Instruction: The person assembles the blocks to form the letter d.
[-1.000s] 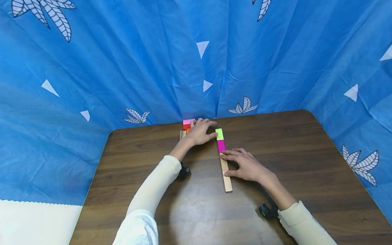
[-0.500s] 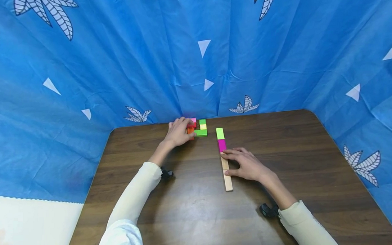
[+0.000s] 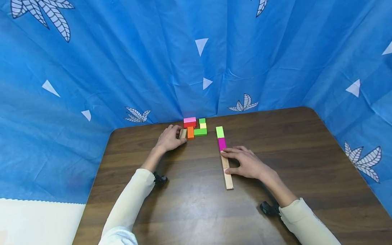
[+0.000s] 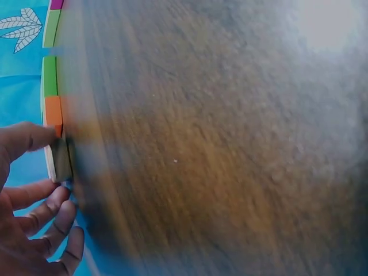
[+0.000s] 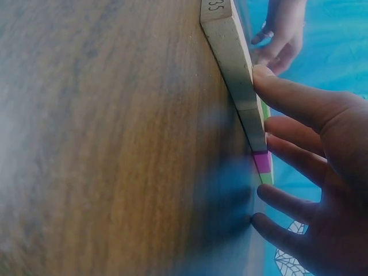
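My left hand (image 3: 169,138) is at the far side of the table. It pinches a plain wooden block (image 3: 182,134) between thumb and fingers, beside an orange block (image 3: 190,132); the left wrist view shows the same wooden block (image 4: 61,159) between the fingertips. A straight row lies right of centre: a lime green block (image 3: 219,131), a magenta block (image 3: 221,143) and plain wooden blocks (image 3: 228,182) at the near end. My right hand (image 3: 247,164) rests its thumb and fingertips against the wooden part of that row, fingers fairly straight, partly covering it.
Around the orange block lie a pink block (image 3: 189,119), a red block (image 3: 189,125), a yellow block (image 3: 203,126) and green blocks (image 3: 200,132). A blue patterned curtain (image 3: 168,65) borders the back and sides of the wooden table (image 3: 192,216).
My left hand has moved left from near the lime green block to the wooden block by the orange one, and now pinches it. My right hand has stayed on the row.
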`<state>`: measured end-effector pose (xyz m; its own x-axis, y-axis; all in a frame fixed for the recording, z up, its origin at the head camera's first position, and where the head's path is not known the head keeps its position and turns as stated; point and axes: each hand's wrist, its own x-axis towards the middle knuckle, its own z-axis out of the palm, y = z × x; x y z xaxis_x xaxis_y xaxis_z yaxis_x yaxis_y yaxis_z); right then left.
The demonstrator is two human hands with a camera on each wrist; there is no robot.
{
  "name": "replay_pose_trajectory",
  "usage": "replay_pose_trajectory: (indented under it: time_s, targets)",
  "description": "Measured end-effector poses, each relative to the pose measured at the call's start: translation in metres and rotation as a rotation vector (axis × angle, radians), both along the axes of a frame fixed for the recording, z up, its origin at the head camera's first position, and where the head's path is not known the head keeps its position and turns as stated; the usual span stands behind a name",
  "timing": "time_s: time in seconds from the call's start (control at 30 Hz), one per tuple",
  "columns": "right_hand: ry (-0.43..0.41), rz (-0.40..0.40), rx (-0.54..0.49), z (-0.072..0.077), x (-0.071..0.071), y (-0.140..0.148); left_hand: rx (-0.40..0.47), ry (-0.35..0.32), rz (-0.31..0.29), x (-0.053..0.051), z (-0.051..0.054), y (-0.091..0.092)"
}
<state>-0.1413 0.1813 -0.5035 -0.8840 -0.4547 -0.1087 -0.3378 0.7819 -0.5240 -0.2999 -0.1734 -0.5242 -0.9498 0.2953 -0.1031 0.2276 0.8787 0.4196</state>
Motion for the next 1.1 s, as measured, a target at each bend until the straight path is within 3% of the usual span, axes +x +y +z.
replay_pose_trajectory:
  time_s: [0.17,0.2,0.3,0.37,0.53,0.63,0.77,1.1]
  targets:
    - [-0.005,0.001,0.002,0.000,0.000,0.001,-0.013,0.009,0.035,0.003,0.000,-0.002]
    - [-0.009,0.000,0.003,-0.001,0.000,0.000,-0.011,-0.005,0.051,0.009,0.007,0.000]
    - [-0.012,-0.002,0.002,-0.001,0.000,0.000,-0.017,-0.023,0.079,0.013,0.012,0.000]
    - [-0.008,-0.002,0.000,-0.001,0.000,0.000,-0.022,0.001,0.080,0.006,-0.001,-0.005]
    - [-0.006,-0.005,0.000,0.001,0.000,0.000,0.005,0.029,0.077,0.002,-0.009,-0.012]
    - [-0.008,-0.007,0.003,0.001,0.001,0.000,0.042,0.022,0.073,0.020,0.013,-0.008]
    - [-0.006,-0.007,0.000,0.001,0.001,0.000,0.067,0.060,0.029,0.037,0.022,-0.007]
    - [-0.001,-0.007,-0.007,0.000,0.000,0.000,0.060,0.040,-0.097,0.055,0.026,0.008]
